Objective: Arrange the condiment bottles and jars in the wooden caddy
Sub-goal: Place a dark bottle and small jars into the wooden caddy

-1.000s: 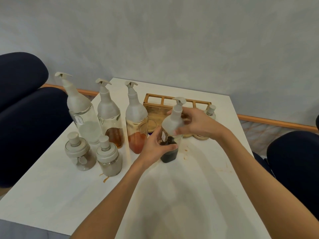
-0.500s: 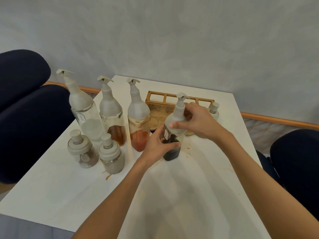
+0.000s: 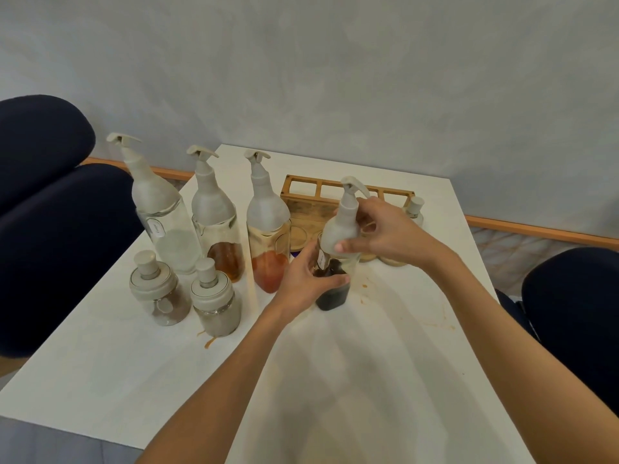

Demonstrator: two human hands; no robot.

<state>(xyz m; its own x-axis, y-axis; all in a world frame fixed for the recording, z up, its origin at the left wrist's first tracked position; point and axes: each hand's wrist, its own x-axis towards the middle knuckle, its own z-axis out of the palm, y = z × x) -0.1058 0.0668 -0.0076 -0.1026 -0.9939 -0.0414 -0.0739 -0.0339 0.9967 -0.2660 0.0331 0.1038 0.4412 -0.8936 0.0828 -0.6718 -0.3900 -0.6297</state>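
A pump bottle of dark sauce [image 3: 336, 293] stands on the white table [image 3: 385, 380] in front of the wooden caddy [image 3: 308, 199]. My left hand [image 3: 306, 283] wraps its glass body and my right hand [image 3: 385, 234] grips its frosted shoulder just below the pump. Left of it stand three tall pump bottles: one with red sauce [image 3: 268, 236], one with amber sauce [image 3: 217, 226], one with pale contents [image 3: 160, 216]. Two short lidded jars [image 3: 155, 289] [image 3: 214, 298] sit in front of them. A small jar [image 3: 414, 211] stands at the caddy's right end, partly hidden by my right hand.
Dark blue chairs stand at the left [image 3: 50, 212] and at the right [image 3: 576, 313] of the table. Orange sauce stains [image 3: 207, 341] mark the tabletop near the jars and right of the held bottle. A grey wall rises behind the table.
The view has shifted slightly. Both hands stay on the dark sauce bottle, which remains in about the same spot before the caddy; my right hand's grip has shifted a little on the bottle's shoulder.
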